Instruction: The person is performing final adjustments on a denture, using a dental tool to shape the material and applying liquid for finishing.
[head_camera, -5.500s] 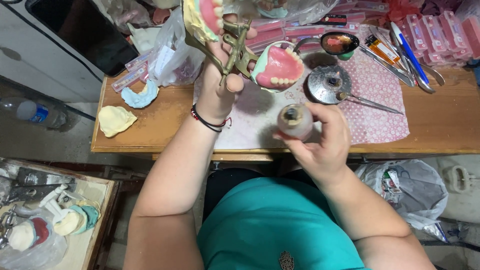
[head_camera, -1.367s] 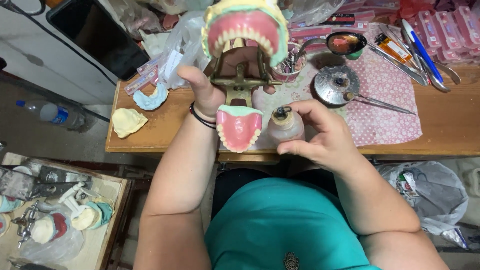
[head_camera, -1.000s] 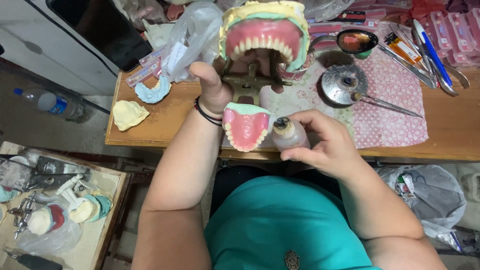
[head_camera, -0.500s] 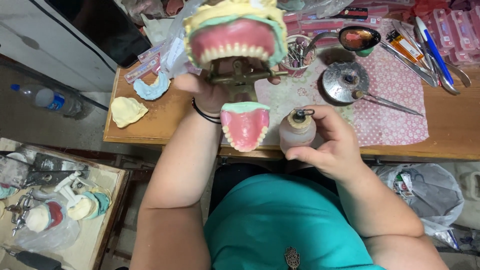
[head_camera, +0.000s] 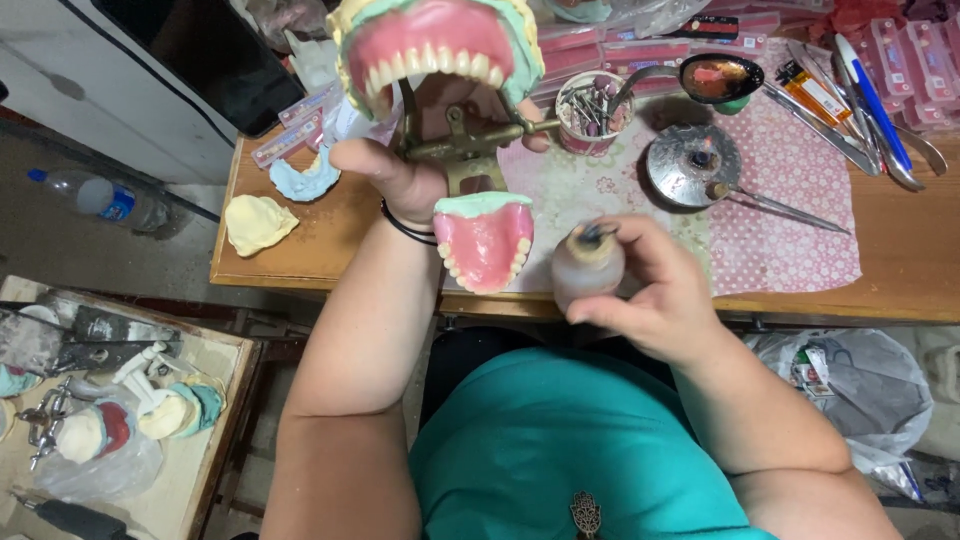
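Above the bench, left hand (head_camera: 395, 178) gripping hinged denture model (head_camera: 455, 150), right hand (head_camera: 655, 290) around small bottle (head_camera: 587, 265).

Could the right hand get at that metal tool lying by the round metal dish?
Probably not as things stand: the right hand is wrapped around a small bottle. The way to the metal tool itself looks open.

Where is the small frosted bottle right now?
In the head view, right hand holds the small frosted bottle at the table's near edge, just right of the lower denture.
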